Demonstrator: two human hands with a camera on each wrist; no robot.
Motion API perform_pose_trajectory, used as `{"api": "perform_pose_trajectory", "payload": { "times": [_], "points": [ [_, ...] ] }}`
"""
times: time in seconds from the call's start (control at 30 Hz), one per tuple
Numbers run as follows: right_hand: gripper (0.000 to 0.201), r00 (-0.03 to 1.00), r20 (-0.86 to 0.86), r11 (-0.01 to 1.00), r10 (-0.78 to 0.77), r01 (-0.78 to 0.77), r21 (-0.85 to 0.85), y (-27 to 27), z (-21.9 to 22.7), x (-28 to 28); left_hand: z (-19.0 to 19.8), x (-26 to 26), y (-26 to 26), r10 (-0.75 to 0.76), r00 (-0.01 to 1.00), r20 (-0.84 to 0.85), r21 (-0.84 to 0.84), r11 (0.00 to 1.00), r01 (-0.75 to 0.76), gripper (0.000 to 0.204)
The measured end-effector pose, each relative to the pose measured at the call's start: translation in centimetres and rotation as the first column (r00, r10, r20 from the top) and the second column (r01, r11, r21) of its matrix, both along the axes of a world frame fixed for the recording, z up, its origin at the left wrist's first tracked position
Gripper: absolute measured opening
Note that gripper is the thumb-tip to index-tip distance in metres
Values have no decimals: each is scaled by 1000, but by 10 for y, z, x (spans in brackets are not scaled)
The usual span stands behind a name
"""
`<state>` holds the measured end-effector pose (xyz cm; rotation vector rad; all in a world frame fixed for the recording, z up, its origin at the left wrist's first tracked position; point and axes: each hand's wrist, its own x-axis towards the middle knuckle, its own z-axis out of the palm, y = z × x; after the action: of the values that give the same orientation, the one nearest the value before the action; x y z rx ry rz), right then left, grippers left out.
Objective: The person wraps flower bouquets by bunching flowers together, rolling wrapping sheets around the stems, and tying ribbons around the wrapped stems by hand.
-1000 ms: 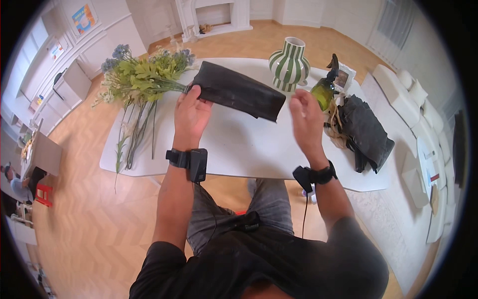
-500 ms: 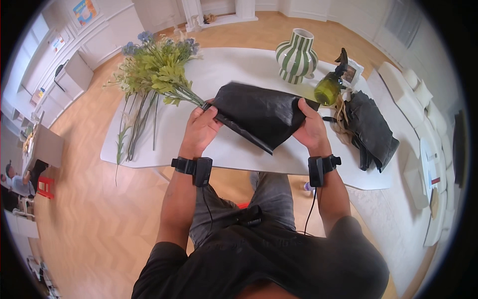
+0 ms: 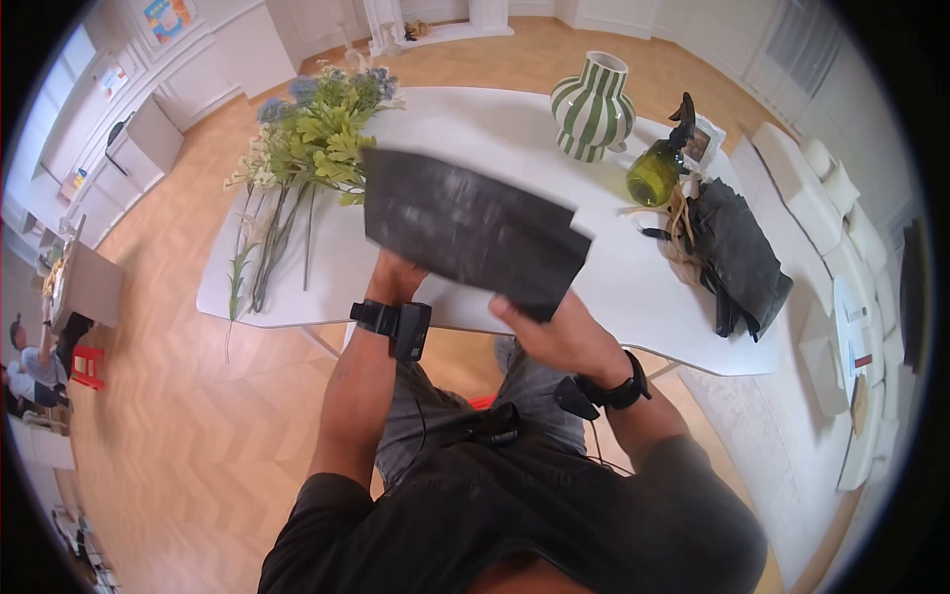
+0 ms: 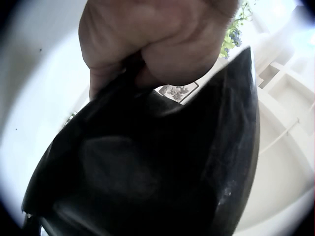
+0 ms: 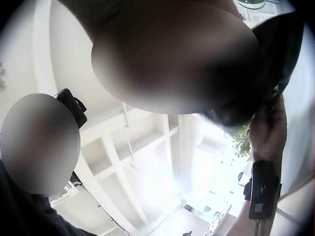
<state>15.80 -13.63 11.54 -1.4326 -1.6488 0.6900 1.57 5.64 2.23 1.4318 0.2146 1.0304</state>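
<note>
A folded black sheet (image 3: 465, 223) is spread in front of the flowers, hiding their lower stems. At its lower left edge is my left hand (image 3: 399, 275), most of its fingers behind the sheet; the left wrist view shows this hand (image 4: 157, 39) curled and pinching the black material (image 4: 118, 167). My right hand (image 3: 554, 332) grips the lower right corner, thumb on the near side. The right wrist view blurs that hand (image 5: 172, 59) beside the sheet (image 5: 283, 49). Green leaves and blue blooms (image 3: 332, 139) lie at the table's left.
Loose stems (image 3: 282, 247) lie left on the white table (image 3: 445, 114). A green-striped vase (image 3: 592, 109), a green spray bottle (image 3: 655, 173), a small picture frame (image 3: 702, 142), tan ribbon (image 3: 680, 238) and a crumpled dark bundle (image 3: 737, 257) stand or lie at the right.
My right hand has moved down and left with its end of the sheet. The sheet has turned and shifted left, now covering the stems and part of my left hand.
</note>
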Motion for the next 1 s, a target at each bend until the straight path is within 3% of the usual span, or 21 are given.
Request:
{"api": "perform_pose_trajectory", "payload": {
  "times": [0.03, 0.07, 0.1, 0.13, 0.2, 0.27, 0.3, 0.33, 0.37, 0.43, 0.47, 0.5, 0.53, 0.57, 0.6, 0.67, 0.77, 0.8, 0.87, 0.9, 1.0],
  "points": [
    [24, 1000, -5, 1000, 1, -1, 3, -3, -8, 0, -21, 2, 13, -208, 903, 375, -408, 838, 362, 32],
    [28, 975, 200, 967, 98, -141, 213, -4, -21, 1, -14, 2, 12, -207, 905, 372, -409, 838, 360, 32],
    [32, 901, 411, 873, 141, -309, 378, -6, -31, 0, -7, 1, 10, -180, 883, 433, -526, 745, 409, 34],
    [32, 902, 407, 874, 142, -307, 377, -9, -35, -3, -2, 0, 9, -142, 862, 487, -625, 633, 457, 36],
    [42, 691, 708, 872, 146, -429, 238, -10, -42, -10, 3, 1, 13, -116, 896, 428, -623, 681, 386, 33],
    [45, 649, 722, 856, 238, -492, 159, -21, -52, -8, 7, 2, 19, -58, 949, 310, -596, 766, 241, 28],
    [43, 661, 652, 829, 372, -553, 88, -27, -54, -5, 6, 1, 27, -86, 913, 398, -621, 707, 337, 25],
    [41, 657, 567, 787, 498, -617, 25, -30, -55, -1, 8, 1, 28, -82, 915, 394, -622, 710, 331, 25],
    [31, 748, 402, 795, 527, -601, 76, -33, -56, 6, 9, 3, 27, -96, 905, 414, -574, 744, 342, 25],
    [19, 892, 152, 834, 425, -452, 317, -22, -40, 25, 12, 5, 26, -101, 895, 434, -528, 777, 344, 24],
    [15, 969, -76, 935, 236, -205, 289, -21, -31, 34, 11, 7, 25, -94, 898, 430, -531, 778, 336, 24],
    [16, 999, -40, 957, -14, 26, 290, -12, -26, 46, 10, 9, 23, -95, 877, 472, -531, 763, 368, 23],
    [21, 946, -80, 930, -313, 323, 178, -3, -22, 51, 8, 10, 21, -96, 854, 512, -527, 749, 401, 22],
    [27, 898, -218, 880, -381, 425, 213, 14, -46, 69, 5, 13, 20, -83, 843, 531, -524, 750, 404, 20],
    [37, 865, -262, 871, -427, 471, 137, 20, -59, 80, 7, 14, 17, -81, 845, 528, -520, 756, 398, 20],
    [46, 809, -356, 884, -468, 436, -171, 17, -67, 82, 11, 15, 9, -46, 862, 505, -494, 803, 333, 18],
    [47, 712, -448, 836, -541, 398, -377, 16, -87, 71, 15, 16, 3, -69, 894, 443, -425, 862, 277, 19],
    [47, 715, -448, 838, -537, 391, -381, 18, -88, 68, 17, 17, 0, -81, 899, 431, -405, 873, 273, 20],
    [46, 399, -779, 875, -484, 206, -438, 24, -79, 61, 19, 23, -5, -56, 922, 384, -436, 869, 235, 19],
    [38, 325, -820, 882, -472, 161, -444, 22, -70, 58, 18, 24, -11, -77, 944, 321, -491, 839, 235, 19],
    [36, 329, -827, 890, -456, 156, -428, 28, -66, 62, 18, 28, -11, -168, 953, 254, -529, 801, 282, 19]
  ]
}}
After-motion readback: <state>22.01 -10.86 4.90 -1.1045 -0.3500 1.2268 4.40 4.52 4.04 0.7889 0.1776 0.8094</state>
